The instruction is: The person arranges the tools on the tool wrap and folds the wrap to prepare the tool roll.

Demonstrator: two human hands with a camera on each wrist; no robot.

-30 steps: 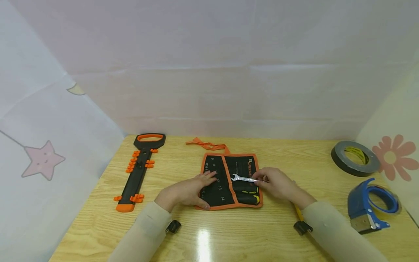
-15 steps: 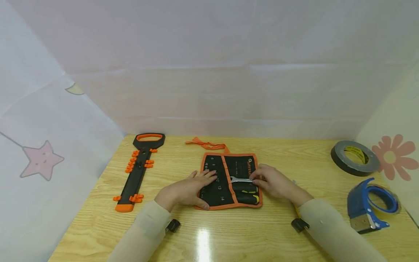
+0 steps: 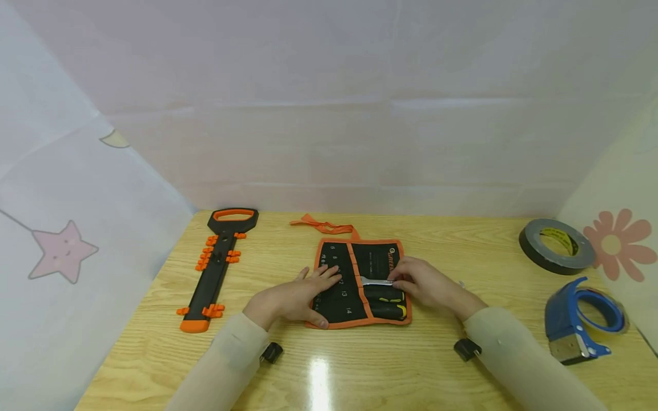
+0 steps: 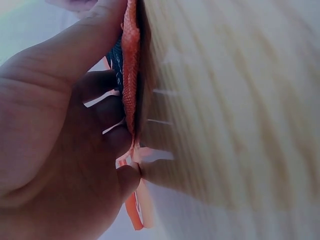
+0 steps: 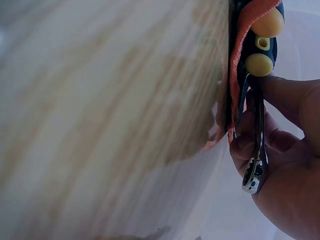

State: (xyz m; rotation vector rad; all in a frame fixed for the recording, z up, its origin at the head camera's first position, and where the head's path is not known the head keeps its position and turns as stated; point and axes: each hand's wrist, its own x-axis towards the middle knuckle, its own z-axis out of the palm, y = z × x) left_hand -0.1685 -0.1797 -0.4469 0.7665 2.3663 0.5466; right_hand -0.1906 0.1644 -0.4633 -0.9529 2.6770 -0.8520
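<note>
Far left on the desk point(image 3: 288, 394), a black tool rack point(image 3: 208, 285) with an orange-lined handle and orange clips, well apart from either hand. Next, the left hand point(image 3: 290, 299), on the left panel of a black fabric tool pouch point(image 3: 334, 313) with orange edging and pale numbers; fingers straight and spread, thumb at the near edge, nothing gripped. Beyond the pouch's far edge, a loose orange strap point(image 3: 331, 230). Down the pouch's middle, an orange band point(image 3: 361, 288). Just right of it, a silver combination wrench point(image 3: 377, 282), long axis roughly left to right, square to the band; forked end leftmost, at the band, with no telling whether tucked beneath. Beside the wrench, nearer the wearer, two black tool handles point(image 3: 388, 311) with yellow tips, roughly parallel to it. On the wrench's right part, the right hand point(image 3: 429, 285), the nearer one: thumb and fingers pinched around the shank, ring end towards the palm, band straight ahead along the axis. Far right, a grey tape roll point(image 3: 534, 251) and a blue tape dispenser point(image 3: 560, 317).
</note>
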